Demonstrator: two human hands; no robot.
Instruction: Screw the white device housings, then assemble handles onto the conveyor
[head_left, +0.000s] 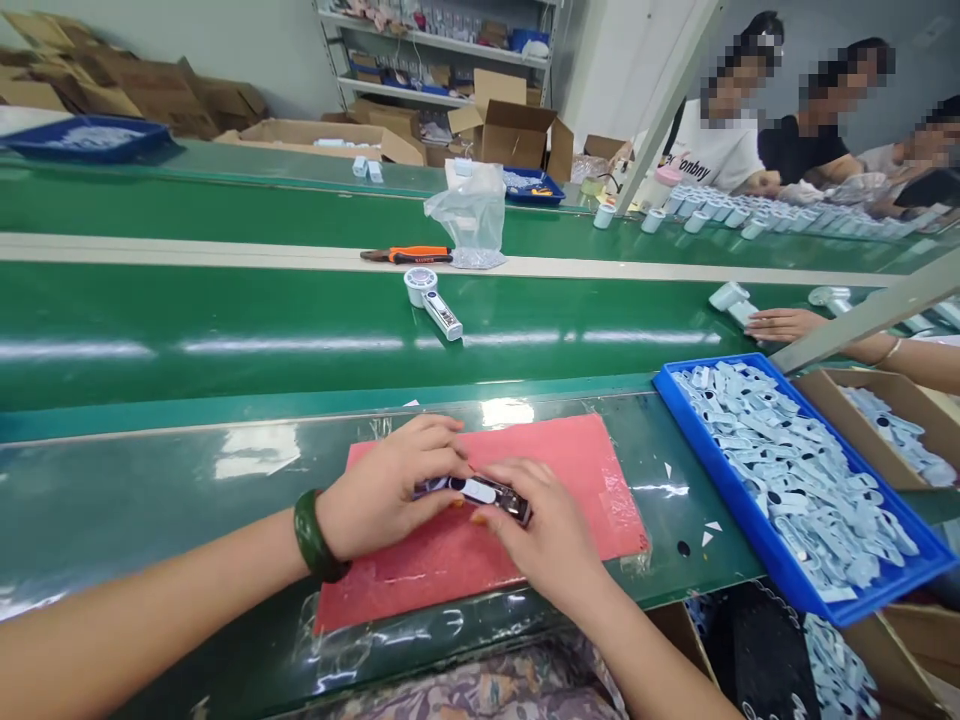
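Over a red mat taped to the green bench, both my hands grip one small flat part, pale with dark ends. My left hand, a dark green bangle on its wrist, pinches the part's left end. My right hand closes on its right end. Fingers of both hands are curled around it.
A blue tray full of several pale blue parts stands to the right, cardboard boxes beside it. A white handheld fan lies on the green conveyor, with pliers and a plastic bag beyond. A co-worker's hand rests at right; people sit far right.
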